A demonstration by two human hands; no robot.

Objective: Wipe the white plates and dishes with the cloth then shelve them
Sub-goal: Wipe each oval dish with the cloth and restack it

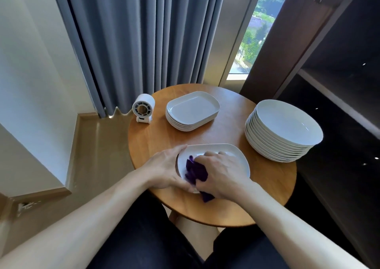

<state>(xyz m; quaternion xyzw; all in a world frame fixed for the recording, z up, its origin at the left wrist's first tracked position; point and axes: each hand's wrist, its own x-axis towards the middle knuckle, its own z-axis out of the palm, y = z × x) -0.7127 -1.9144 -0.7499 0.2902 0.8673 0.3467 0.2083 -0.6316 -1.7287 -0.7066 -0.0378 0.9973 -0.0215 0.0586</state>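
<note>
**Kid:** Plate (238, 157), where is it?

**Friend:** On the table (267, 196), right in front. The left hand (164, 170) grips its left rim. The cloth (195, 171) is bunched in the middle, and the right hand (222, 176) holds it and presses down.

**Kid:** Which way is it long?

**Friend:** Side to side. The shelf (339, 96) is off to the right, so the right hand is nearer.

Tabletop (230, 129): bare lane btw oblong dish stack (192, 110) at far edge & round plate stack (285, 129) at R edge, running to far-R rim. Fan (143, 108) blocks far-L edge. Near-centre taken by single dish (234, 155), left hand (164, 168) gripping its rim, right hand (223, 173) bunching cloth (195, 170) in it. Near-R edge bare. Shelf unit (339, 79) close off R edge, behind tall plate stack.
</note>
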